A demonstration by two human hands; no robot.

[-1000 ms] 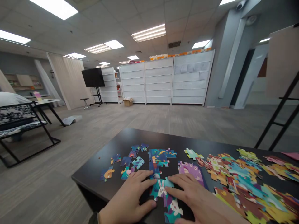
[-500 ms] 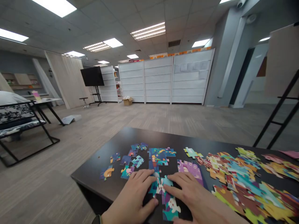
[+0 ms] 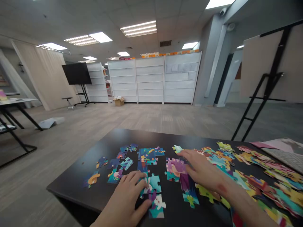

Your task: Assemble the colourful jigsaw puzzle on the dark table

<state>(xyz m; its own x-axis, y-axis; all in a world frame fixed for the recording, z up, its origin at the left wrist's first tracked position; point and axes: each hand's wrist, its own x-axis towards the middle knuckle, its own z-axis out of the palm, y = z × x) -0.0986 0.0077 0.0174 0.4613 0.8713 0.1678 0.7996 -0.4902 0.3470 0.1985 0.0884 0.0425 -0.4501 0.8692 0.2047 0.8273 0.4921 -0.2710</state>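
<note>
My left hand (image 3: pixel 130 195) lies on the dark table with its fingers spread, fingertips on the left edge of a joined teal piece group with white rabbits (image 3: pixel 155 195). Reaching over to the right, my right hand (image 3: pixel 196 164) has its fingers apart, near a pale green piece (image 3: pixel 177 148) and the purple joined group (image 3: pixel 175 167). Whether its fingertips touch the green piece is hard to tell. A joined blue group (image 3: pixel 148 156) lies above the rabbit group. Loose blue pieces (image 3: pixel 114 163) are scattered to its left. Under my right forearm spreads a pile of colourful pieces (image 3: pixel 267 189).
The black table's (image 3: pixel 78 179) left edge runs down on the left. At the far right of the table lies a grey and pink sheet (image 3: pixel 284 149). Beyond stand white shelves (image 3: pixel 150 82), a screen on a stand (image 3: pixel 77 74) and a black easel (image 3: pixel 267 85).
My right hand has left the rabbit pieces and moved up and right, to the purple group and green piece. My left hand stays by the rabbit group. The view has turned right.
</note>
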